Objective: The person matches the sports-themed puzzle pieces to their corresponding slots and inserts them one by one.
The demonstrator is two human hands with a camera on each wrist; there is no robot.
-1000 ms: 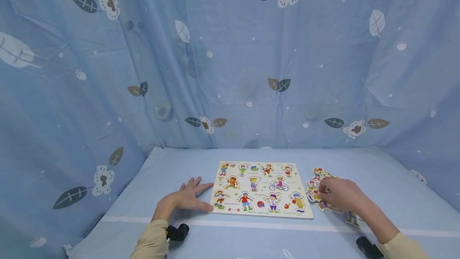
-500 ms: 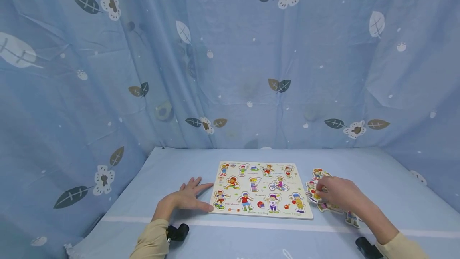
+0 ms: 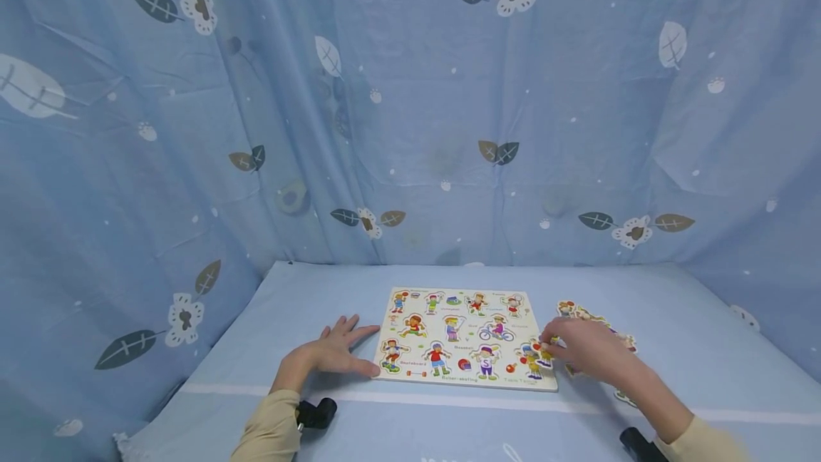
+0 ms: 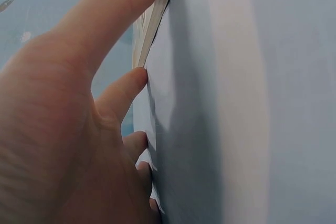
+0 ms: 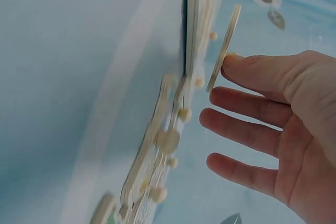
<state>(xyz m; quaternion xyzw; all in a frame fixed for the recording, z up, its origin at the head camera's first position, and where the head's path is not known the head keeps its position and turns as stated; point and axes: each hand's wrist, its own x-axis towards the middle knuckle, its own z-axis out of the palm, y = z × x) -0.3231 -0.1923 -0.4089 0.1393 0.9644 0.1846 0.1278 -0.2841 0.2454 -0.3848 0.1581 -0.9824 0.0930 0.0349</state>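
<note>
A flat wooden puzzle board printed with children at sports lies mid-table. My left hand rests at its left edge with fingers spread. In the left wrist view, thumb and index finger touch the board's edge. My right hand pinches a knobbed puzzle piece by its knob, over the board's lower right corner. The right wrist view shows that piece edge-on, raised apart from the board, with the other fingers stretched out below. Its knob is mostly hidden by the fingertips.
More puzzle pieces lie in an overlapping pile right of the board, partly under my right hand. Round knobs stand up from them. A patterned blue curtain hangs behind the cloth-covered table.
My right hand has lifted a puzzle piece from the pile and moved left to the board's lower right corner. My left hand has stayed put.
</note>
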